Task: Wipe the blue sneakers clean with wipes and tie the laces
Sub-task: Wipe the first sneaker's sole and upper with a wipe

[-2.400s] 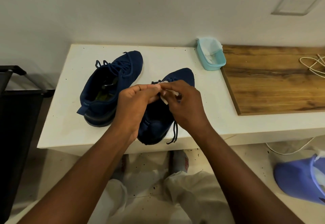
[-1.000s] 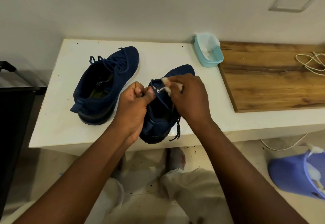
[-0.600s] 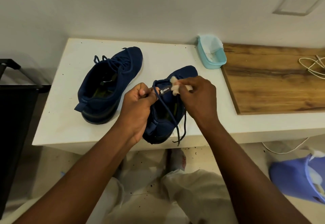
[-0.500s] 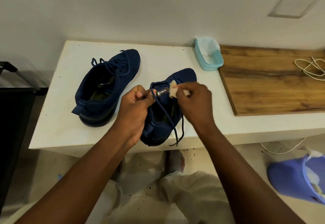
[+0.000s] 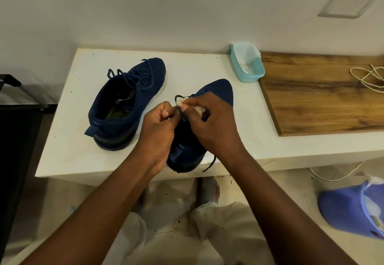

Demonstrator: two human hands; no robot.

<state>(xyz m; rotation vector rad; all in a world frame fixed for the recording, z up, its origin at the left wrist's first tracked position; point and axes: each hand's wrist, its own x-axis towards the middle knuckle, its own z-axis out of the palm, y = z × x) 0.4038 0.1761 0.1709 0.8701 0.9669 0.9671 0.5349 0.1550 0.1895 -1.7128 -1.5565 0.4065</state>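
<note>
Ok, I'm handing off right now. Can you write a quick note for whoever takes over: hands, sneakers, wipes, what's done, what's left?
Left hand: pinches the lace of the near sneaker.
Right hand: holds a crumpled wipe against that lace.
Near sneaker: at the white table's front edge, untied, one lace end hanging off.
Far sneaker: on the table to the left, neither hand on it; cannot tell if its laces are tied.
Wipes tub: back of the table.
Done: nothing clearly finished.
Left: finish wiping, tie the near laces, check the far sneaker.
</note>
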